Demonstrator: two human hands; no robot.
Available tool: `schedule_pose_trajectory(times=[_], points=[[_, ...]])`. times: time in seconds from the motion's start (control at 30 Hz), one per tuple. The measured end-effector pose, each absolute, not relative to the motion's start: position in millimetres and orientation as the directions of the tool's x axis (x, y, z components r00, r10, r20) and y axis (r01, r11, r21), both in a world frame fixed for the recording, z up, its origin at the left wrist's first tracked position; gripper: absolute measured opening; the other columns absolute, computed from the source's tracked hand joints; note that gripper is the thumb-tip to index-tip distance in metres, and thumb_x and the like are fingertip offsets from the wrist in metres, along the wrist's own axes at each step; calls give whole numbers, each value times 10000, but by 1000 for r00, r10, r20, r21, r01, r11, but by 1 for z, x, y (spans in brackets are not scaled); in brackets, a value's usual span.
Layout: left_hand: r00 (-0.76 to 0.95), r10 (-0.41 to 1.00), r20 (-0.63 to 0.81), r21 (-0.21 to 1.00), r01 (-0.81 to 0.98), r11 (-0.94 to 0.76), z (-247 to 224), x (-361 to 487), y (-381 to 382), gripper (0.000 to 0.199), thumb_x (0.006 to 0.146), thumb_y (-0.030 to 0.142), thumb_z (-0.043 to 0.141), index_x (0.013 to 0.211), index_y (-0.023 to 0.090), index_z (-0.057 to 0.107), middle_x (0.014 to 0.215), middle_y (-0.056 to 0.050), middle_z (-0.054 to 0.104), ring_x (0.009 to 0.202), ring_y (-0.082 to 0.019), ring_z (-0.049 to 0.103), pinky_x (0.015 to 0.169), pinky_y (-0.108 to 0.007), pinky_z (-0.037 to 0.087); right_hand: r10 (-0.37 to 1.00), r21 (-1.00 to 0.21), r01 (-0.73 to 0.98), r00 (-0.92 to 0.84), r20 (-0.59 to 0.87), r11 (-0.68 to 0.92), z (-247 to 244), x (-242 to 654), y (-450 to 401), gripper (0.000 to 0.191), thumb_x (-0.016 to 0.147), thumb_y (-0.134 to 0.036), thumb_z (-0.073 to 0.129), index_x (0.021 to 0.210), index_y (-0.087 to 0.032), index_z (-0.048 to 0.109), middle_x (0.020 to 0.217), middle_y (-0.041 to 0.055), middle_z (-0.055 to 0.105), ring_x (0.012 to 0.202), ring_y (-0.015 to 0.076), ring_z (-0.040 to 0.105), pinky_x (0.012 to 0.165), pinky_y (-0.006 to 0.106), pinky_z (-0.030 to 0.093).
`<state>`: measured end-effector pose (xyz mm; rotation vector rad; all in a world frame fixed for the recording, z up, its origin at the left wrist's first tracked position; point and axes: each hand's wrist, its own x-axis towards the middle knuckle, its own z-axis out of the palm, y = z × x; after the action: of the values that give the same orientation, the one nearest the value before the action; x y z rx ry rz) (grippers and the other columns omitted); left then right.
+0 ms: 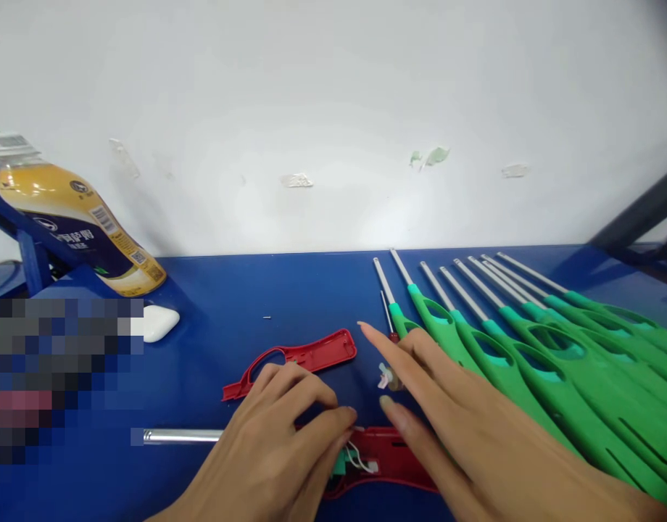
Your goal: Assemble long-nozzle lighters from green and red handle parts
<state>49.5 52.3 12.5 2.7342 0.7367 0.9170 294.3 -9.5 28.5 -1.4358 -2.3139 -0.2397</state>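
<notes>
A red half shell of a long-nosed lighter (pixel 391 446) lies on the blue table at the front, its inside facing up. White wires (pixel 355 458) and a green part show in it, and a metal tube (pixel 184 436) sticks out to the left. My left hand (pixel 290 435) is closed over the shell with thumb and fingers pinched at its upper edge; the fingertips partly hide it. Above the shell's right end, my right hand (pixel 447 406) has thumb and index finger apart, near a small translucent part (pixel 386 377). The other red half shell (pixel 317 357) lies behind my left hand.
Several green lighters (pixel 507 341) lie side by side at the right. A thin screwdriver (pixel 388 312) rests beside them. A tiny screw (pixel 267 317) lies at centre-left. A yellow bottle (pixel 77 217) and a white object (pixel 160 322) stand at the left, before the wall (pixel 333 109).
</notes>
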Motion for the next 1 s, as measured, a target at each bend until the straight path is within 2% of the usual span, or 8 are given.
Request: schedule_pose_trajectory(times=[0.07, 0.17, 0.27, 0.37, 0.43, 0.63, 0.83, 1.0], points=[[659, 498, 563, 312, 389, -867, 8, 50, 52, 298, 1150, 202, 460, 1036, 250, 731, 932, 14, 729, 836, -166, 628, 803, -305, 521, 812, -63, 857, -458, 362, 512, 26, 298, -7, 707, 1013, -78, 332, 1718, -73, 279, 1272, 181, 743, 809, 209, 799, 567, 276, 664], [680, 498, 538, 307, 391, -867, 9, 48, 52, 264, 1140, 177, 477, 1060, 236, 722, 931, 9, 738, 836, -166, 648, 818, -304, 529, 824, -144, 827, -493, 278, 543, 23, 301, -2, 822, 959, 32, 331, 1751, -137, 188, 1220, 125, 704, 914, 167, 787, 722, 251, 685], [695, 483, 533, 299, 379, -876, 15, 44, 53, 198, 1099, 115, 548, 1095, 220, 717, 947, 17, 763, 845, -158, 672, 848, -302, 540, 839, -235, 818, -451, 305, 525, 23, 302, 0, 677, 1063, -48, 416, 1707, -234, 320, 1180, 67, 687, 953, 142, 771, 821, 240, 673], [653, 472, 592, 310, 356, -882, 21, 42, 53, 182, 1079, 88, 578, 1103, 208, 713, 962, 13, 770, 847, -153, 664, 825, -292, 545, 804, -245, 799, -427, 414, 550, 26, 301, 0, 423, 1111, -125, 458, 1496, -266, 561, 1143, 35, 720, 957, 136, 773, 814, 207, 652], [643, 466, 607, 316, 343, -885, 23, 42, 53, 179, 1066, 72, 592, 1090, 202, 711, 961, 9, 768, 844, -153, 654, 795, -289, 541, 784, -265, 778, -418, 460, 570, 29, 300, -1, 349, 1116, -127, 440, 1366, -278, 631, 1119, 15, 742, 942, 128, 772, 846, 208, 643], [644, 476, 598, 337, 336, -879, 22, 42, 52, 193, 1038, 50, 614, 1116, 193, 719, 977, -4, 766, 854, -162, 640, 797, -303, 543, 761, -215, 763, -485, 431, 609, 31, 298, -3, 455, 1040, -39, 470, 1379, -261, 678, 1102, 12, 755, 919, 137, 747, 842, 236, 625], [635, 480, 605, 358, 322, -876, 20, 43, 54, 208, 1018, 20, 623, 1097, 185, 722, 964, -6, 762, 844, -160, 638, 809, -302, 544, 749, -210, 751, -503, 432, 626, 27, 300, -9, 440, 1062, -66, 485, 1419, -245, 670, 1134, 26, 754, 994, 130, 736, 919, 234, 606], [595, 494, 634, 371, 327, -869, 19, 45, 52, 224, 1008, 20, 621, 1107, 190, 730, 954, -9, 766, 834, -159, 653, 806, -298, 552, 762, -241, 753, -480, 435, 612, 26, 299, -9, 426, 1078, -67, 454, 1407, -246, 657, 1139, 34, 756, 1006, 140, 747, 916, 253, 621]])
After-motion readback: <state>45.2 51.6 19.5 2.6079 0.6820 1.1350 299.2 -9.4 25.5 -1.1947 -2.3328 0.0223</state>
